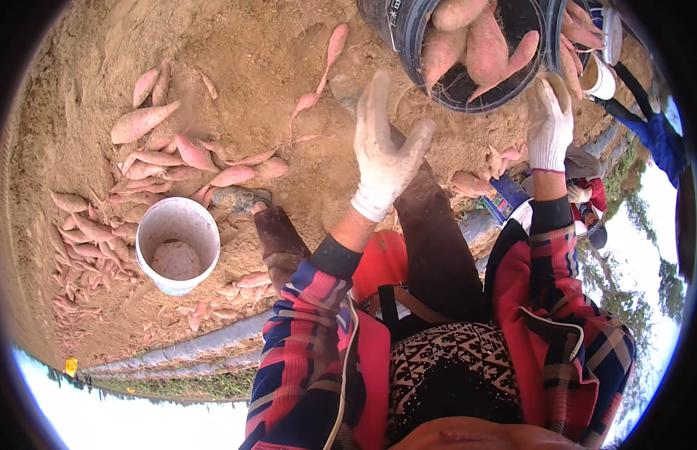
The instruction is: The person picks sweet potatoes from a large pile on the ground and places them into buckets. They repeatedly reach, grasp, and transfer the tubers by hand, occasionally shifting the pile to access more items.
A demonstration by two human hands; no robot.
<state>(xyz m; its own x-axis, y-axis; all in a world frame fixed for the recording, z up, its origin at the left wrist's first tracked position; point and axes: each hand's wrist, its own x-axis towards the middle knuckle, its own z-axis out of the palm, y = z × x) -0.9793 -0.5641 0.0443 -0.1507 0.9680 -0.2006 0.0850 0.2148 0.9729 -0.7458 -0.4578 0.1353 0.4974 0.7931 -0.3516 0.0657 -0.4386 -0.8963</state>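
Observation:
My left hand (389,149), in a soiled white knit glove, is held above the soil with its thumb and fingers apart and nothing in it. My right hand (550,121), gloved likewise, is beside the rim of a black plastic bucket (407,50). Its fingers point away from me and lie close together; whether they grip the rim is hidden. Inside that bucket are several large pink sweet potatoes (486,48) with thin roots. A long, thin sweet potato (337,44) lies on the soil ahead of my left hand, joined by a root to a smaller one (307,101).
A white bucket (178,244) with a dirty inside stands at left among heaped sweet potatoes (95,230). More buckets (610,36) are at upper right. A blue container (503,197) and another person (593,197) are beyond my right arm. Someone in blue (661,140) is farther off.

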